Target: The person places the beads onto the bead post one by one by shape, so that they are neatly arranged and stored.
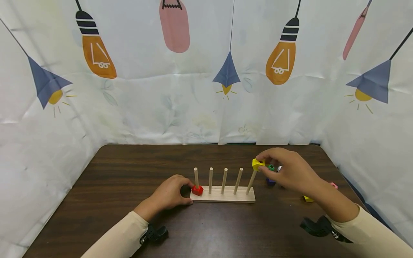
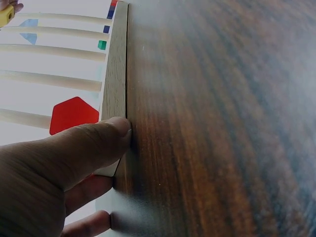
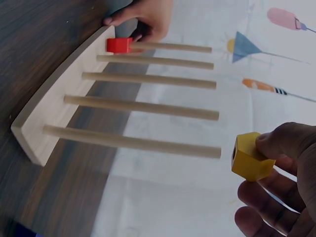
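Observation:
A wooden stand with several upright pegs lies lengthwise on the table. My left hand holds its left end, thumb at the front edge and fingers behind, as the left wrist view shows. A red block, five-sided in the left wrist view, sits low on the leftmost peg. Between thumb and fingers, my right hand pinches a yellow block with a hole through it. That block is just off the tip of the rightmost peg, with a small gap in the right wrist view. The other pegs are bare.
Right of the stand, partly behind my right hand and arm, lie a green block, a dark blue block, a white piece, another yellow block and a pink piece. A printed curtain surrounds the brown table.

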Demonstrator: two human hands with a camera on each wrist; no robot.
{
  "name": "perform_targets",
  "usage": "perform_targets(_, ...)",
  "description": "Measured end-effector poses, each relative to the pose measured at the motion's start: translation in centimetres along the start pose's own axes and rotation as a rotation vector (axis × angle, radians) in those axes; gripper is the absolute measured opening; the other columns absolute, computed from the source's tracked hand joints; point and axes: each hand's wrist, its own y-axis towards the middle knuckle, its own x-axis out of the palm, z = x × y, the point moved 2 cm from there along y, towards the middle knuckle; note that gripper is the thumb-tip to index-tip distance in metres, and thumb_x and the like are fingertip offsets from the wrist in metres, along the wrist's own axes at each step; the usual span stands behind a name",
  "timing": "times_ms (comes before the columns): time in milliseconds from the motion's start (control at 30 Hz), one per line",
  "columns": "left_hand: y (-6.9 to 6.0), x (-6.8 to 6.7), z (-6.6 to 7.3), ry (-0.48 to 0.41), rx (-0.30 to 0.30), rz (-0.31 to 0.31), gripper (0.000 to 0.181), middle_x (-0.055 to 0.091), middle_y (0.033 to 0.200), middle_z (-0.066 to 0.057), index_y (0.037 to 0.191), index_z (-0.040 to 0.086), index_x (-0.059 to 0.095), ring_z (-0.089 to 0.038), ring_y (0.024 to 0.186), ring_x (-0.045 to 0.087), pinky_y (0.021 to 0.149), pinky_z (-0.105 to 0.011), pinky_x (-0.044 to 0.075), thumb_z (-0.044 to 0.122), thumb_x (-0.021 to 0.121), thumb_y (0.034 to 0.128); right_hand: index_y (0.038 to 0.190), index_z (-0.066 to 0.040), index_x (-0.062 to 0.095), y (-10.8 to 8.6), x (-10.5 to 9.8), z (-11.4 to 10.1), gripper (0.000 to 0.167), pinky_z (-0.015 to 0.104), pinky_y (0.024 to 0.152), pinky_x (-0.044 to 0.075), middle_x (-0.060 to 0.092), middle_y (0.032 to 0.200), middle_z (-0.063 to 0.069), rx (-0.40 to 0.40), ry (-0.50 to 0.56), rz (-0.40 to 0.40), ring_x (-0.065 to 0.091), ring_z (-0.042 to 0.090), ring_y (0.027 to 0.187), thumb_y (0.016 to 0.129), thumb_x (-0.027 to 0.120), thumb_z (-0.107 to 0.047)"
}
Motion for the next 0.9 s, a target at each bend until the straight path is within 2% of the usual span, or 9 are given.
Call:
perform_targets(267, -0.1, -0.1, 0.1, 0.002, 0.004, 0.001, 0.037, 0.07, 0.103, 0.007, 0.101, 0.021, 0.076, -0.021, 0.106, 0.063, 0.091, -0.043, 0.051, 0.029, 0.095, 0.0705, 0.111, -0.015, 0.072, 0.9, 1.0, -0.8, 0.031, 0.027, 0.066, 0.053, 0.069, 0.104, -0.008, 0.01, 0.022, -0.028, 0.064, 0.004, 0.081, 0.084, 0.085, -0.007)
perform_targets(633, -0.1, -0.1, 0.0, 0.002, 0.004, 0.005, 0.037, 0.07, 0.103, 0.006, 0.101, 0.021, 0.075, -0.021, 0.106, 0.062, 0.091, -0.044, 0.051, 0.029, 0.095, 0.0698, 0.11, -0.013, 0.072, 2.1, 2.3, -1.4, 0.028, 0.029, 0.07, 0.055, 0.069, 0.103, -0.006, -0.016, 0.055, -0.036, 0.066, 0.007, 0.084, 0.085, 0.084, -0.009)
perform_targets(900, 0.0, -0.1, 0.0, 0.0, 0.006, -0.003, 0.037, 0.07, 0.103, 0.007, 0.1, 0.021, 0.075, -0.021, 0.105, 0.063, 0.091, -0.044, 0.051, 0.029, 0.095, 0.0699, 0.111, -0.014, 0.072, 2.7, 3.0, -2.0, 0.027, 0.028, 0.068, 0.055, 0.068, 0.102, -0.007, 0.014, 0.089, -0.071, 0.065, 0.005, 0.084, 0.087, 0.083, -0.011)
